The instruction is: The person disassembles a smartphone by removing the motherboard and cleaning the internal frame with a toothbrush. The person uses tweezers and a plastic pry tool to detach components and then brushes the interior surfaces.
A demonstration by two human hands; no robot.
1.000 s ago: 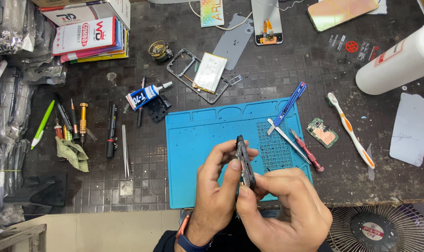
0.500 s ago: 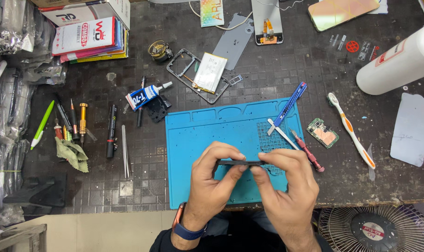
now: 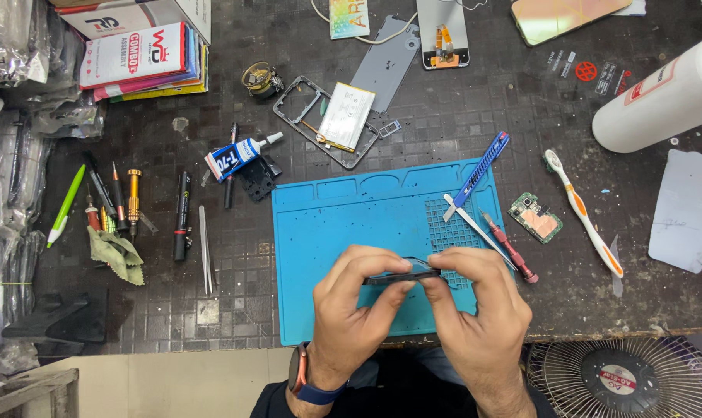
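Both hands are over the blue mat point(image 3: 343, 224): the left hand point(image 3: 358, 306) and right hand point(image 3: 474, 310) pinch a thin dark phone part point(image 3: 401, 275) edge-on between them, fingers point(image 3: 382, 267) closed on its ends. A red screwdriver point(image 3: 509, 248) lies just beside the right hand on the surface point(image 3: 211, 310).

A: Where do the hands sit?
B: The left hand point(image 3: 358, 310) and right hand point(image 3: 474, 310) meet over the near half of the work mat point(image 3: 343, 217), a thin flat part point(image 3: 401, 275) pinched between them.

A: And around the mat?
B: At 12 o'clock, a phone frame point(image 3: 300, 104) with a battery point(image 3: 346, 116) in it. At 10, a glue tube point(image 3: 239, 155). At 9, tweezers point(image 3: 204, 248). At 3, a small circuit board point(image 3: 535, 217), with a toothbrush point(image 3: 583, 213) beyond it. At 5, a fan point(image 3: 621, 379)
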